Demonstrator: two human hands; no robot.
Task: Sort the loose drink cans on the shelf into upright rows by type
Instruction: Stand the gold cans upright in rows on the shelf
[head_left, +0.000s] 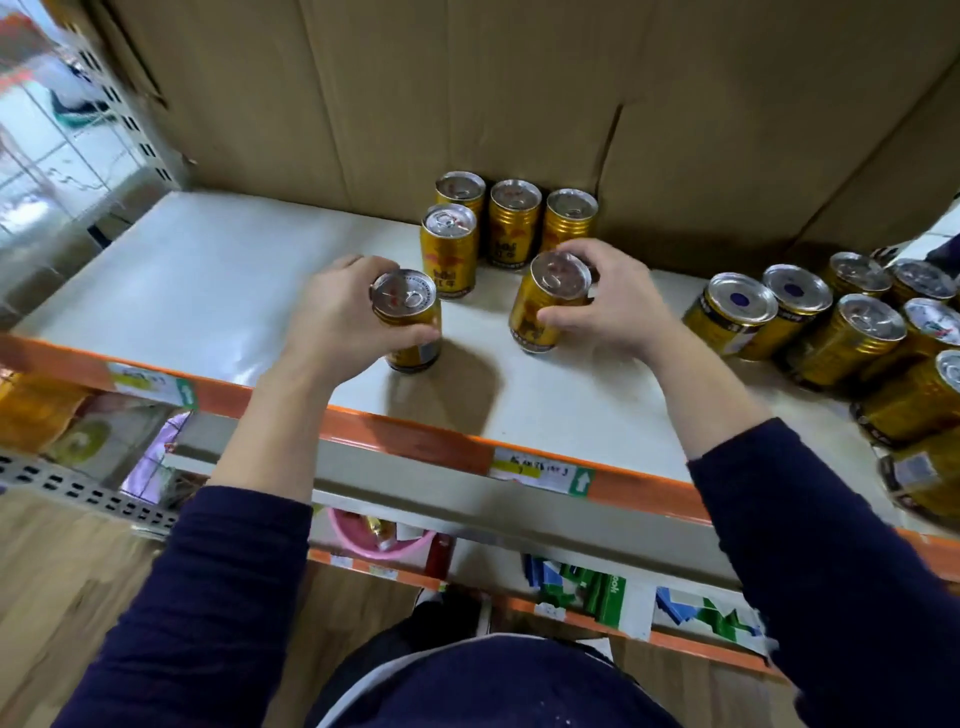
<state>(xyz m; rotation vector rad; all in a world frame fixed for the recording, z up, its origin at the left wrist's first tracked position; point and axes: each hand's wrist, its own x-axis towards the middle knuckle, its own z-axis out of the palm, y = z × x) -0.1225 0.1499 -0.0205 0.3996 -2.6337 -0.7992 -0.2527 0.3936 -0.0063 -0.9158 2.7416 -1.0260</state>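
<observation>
Here, sorting in progress

Nearest, the left hand (332, 312) clamps its fingers round the left-hand can (410, 322), and the right hand (597, 306) round the right-hand can (545, 306). Both sit on the shelf (208, 270), probably to extend the four-can row (511, 223) behind. Unsorted cans (810, 322) crowd the right.

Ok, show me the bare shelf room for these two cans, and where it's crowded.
Bare: the shelf left of the standing gold cans, back to the cardboard; also the front strip between the left hand and right hand down to the orange edge. Crowded: the right-end cans.
</observation>
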